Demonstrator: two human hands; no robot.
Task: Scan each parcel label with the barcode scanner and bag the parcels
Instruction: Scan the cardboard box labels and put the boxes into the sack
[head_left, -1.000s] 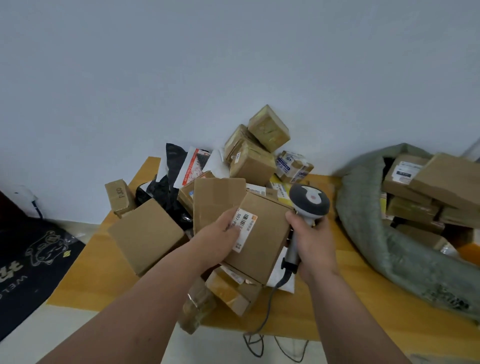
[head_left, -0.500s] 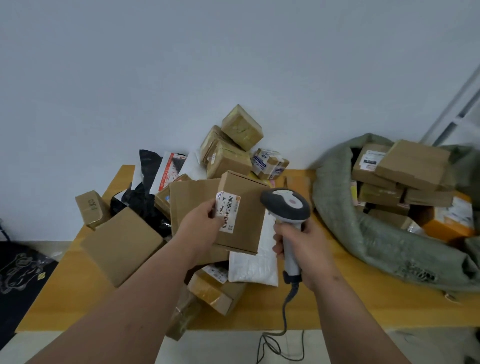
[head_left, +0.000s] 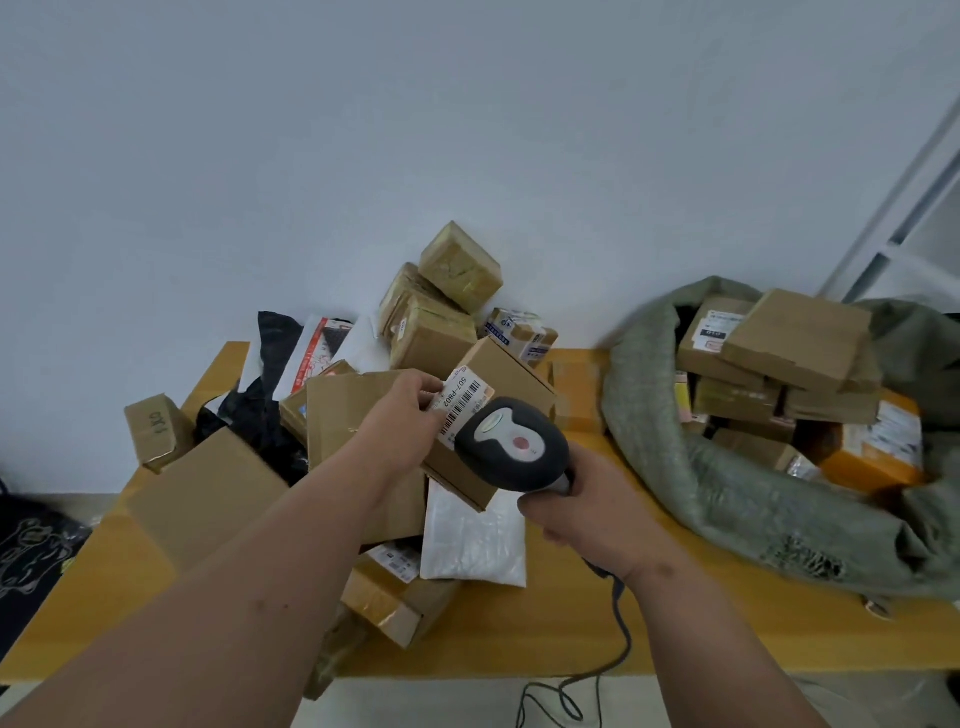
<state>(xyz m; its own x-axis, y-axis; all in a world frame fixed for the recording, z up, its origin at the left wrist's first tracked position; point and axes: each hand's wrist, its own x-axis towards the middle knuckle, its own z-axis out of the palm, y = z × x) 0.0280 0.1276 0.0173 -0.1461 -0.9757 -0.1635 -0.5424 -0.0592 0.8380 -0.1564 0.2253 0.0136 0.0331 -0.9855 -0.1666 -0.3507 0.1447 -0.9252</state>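
Centre of the frame: the left hand (head_left: 400, 423) holds a small brown cardboard parcel (head_left: 511, 382) up off the pile, tilted, with its fingers (head_left: 423, 384) curled round the box's left edge beside the white barcode label (head_left: 462, 402). The label's print reads 507-P802. Just right of it and lower, the right hand (head_left: 587, 512) has its fingers wrapped tight round the handle of a dark grey handheld barcode scanner (head_left: 511, 444); the scanner's head sits right over the lower end of the label and hides part of the box. Its grey cable (head_left: 618, 644) drops from the handle toward the bottom of the frame and coils on the floor.

Under the lifted box lies a heap of unsorted parcels on the yellow wooden surface (head_left: 701, 613): a white padded mailer (head_left: 472, 545) below centre, a large plain brown carton (head_left: 202, 493) at left, black and white poly bags (head_left: 280, 358) behind it, and a stack of taped brown boxes (head_left: 441, 306) against the white wall. At right of the frame an open grey-green woven sack (head_left: 753, 514) lies on the surface, with several cardboard parcels (head_left: 795, 338) piled in its mouth.
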